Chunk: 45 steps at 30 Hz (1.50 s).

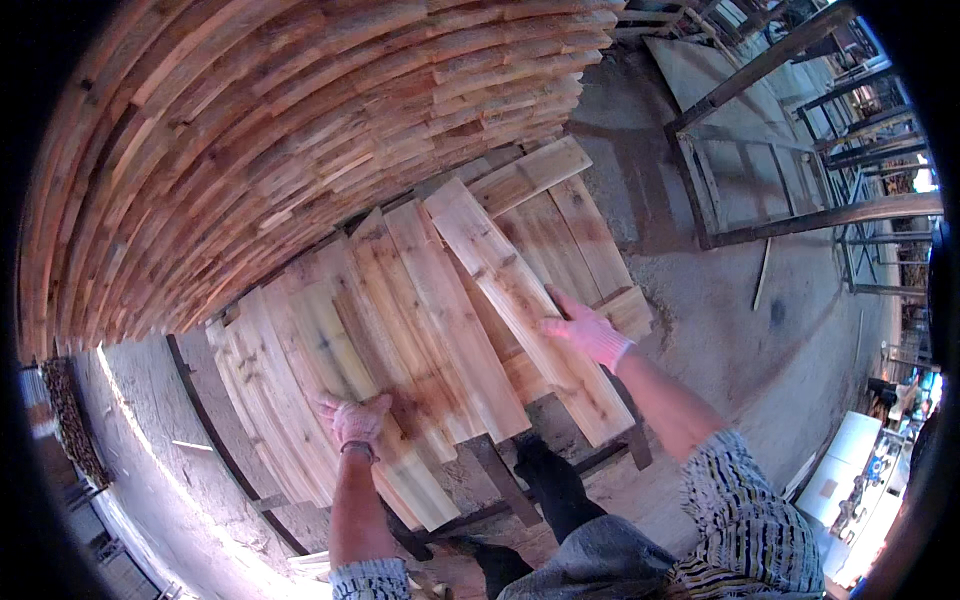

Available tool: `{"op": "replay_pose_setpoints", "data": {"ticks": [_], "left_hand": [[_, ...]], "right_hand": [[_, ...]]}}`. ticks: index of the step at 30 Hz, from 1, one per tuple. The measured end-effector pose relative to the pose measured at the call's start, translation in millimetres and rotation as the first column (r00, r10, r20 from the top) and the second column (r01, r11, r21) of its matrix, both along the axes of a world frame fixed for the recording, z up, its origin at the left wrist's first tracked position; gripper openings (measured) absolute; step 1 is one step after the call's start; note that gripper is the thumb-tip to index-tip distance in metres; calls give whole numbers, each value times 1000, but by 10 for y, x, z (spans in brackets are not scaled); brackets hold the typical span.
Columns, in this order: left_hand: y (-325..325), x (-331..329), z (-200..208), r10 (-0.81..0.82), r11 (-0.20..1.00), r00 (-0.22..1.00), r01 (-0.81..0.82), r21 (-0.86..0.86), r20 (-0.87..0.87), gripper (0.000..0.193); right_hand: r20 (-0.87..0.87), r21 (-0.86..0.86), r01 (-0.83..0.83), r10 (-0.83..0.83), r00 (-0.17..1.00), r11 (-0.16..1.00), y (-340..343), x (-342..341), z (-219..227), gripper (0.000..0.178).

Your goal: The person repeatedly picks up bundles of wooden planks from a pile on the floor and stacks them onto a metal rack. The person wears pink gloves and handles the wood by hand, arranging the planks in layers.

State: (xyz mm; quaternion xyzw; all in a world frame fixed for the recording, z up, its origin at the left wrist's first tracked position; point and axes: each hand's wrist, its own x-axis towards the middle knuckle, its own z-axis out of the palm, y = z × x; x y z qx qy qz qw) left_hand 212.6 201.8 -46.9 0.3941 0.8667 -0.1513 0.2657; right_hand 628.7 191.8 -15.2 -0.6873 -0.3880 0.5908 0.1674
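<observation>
Side by side in front of me lie several pale wooden planks (425, 300), with knots and reddish streaks. My right hand (588, 335), in a pinkish work glove, grips the right edge of one long plank (520, 290), which lies slanted over the boards beneath it. On the left, my gloved left hand (356, 420) rests on the layer of planks beside a yellow-stained board (335, 340). Its thumb points away from the other fingers, whose tips are partly hidden. A short board (530, 178) lies crosswise at the far end.
A tall stack of rough timber (300, 130) rises just beyond the planks. Dark metal supports (500, 480) show under their near ends, close to my feet. To the right stands a metal frame (705, 200) on the concrete floor (730, 300), and a thin stick (763, 272) lies there.
</observation>
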Motion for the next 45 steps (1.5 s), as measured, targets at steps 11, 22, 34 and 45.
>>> {"op": "replay_pose_setpoints", "data": {"ticks": [11, 22, 34, 45], "left_hand": [[200, -48, -125, 146, 989, 989, -146, -12, 3, 105], [89, -78, -230, 106, 991, 991, -98, 93, -85, 96], [217, -21, -17, 195, 979, 981, -193, -68, 24, 114], [-92, -55, -249, 64, 979, 996, -50, 197, -67, 123]], "right_hand": [[675, 149, -293, 119, 728, 944, 41, -988, -192, 97], [731, 15, -173, 108, 674, 985, 238, -298, 73, 96], [748, 247, -105, -121, 652, 963, 603, 493, -56, 78], [787, 143, -472, 189, 587, 870, 234, -420, 76, 74]]}}
